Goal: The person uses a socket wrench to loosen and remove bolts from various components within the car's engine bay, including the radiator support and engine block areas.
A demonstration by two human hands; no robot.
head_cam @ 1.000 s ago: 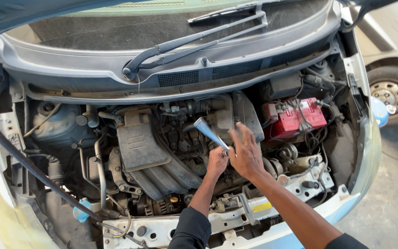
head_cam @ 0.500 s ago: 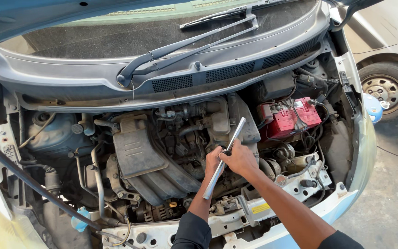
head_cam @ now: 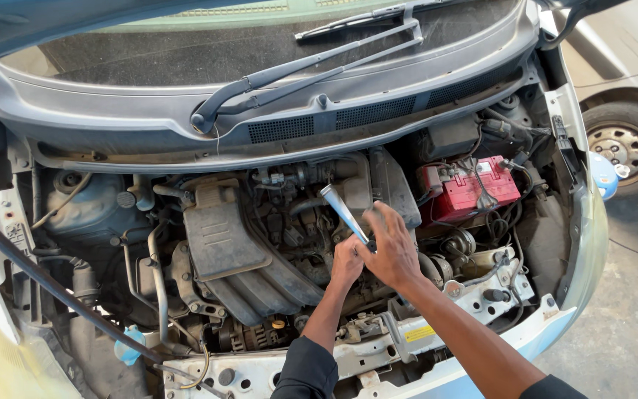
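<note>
Swung back up-left since half a second ago — metal wrench (head_cam: 342,213), clenched by left hand (head_cam: 347,260) and right hand (head_cam: 393,251); mid-turn, next stroke needing firm seating.

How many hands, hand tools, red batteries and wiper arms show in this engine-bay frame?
Hands: 2, left hand and right hand, both at the tool
Hand tools: 1, metal wrench
Red batteries: 1, red battery
Wiper arms: 2, wiper arms
Total: 6
</note>
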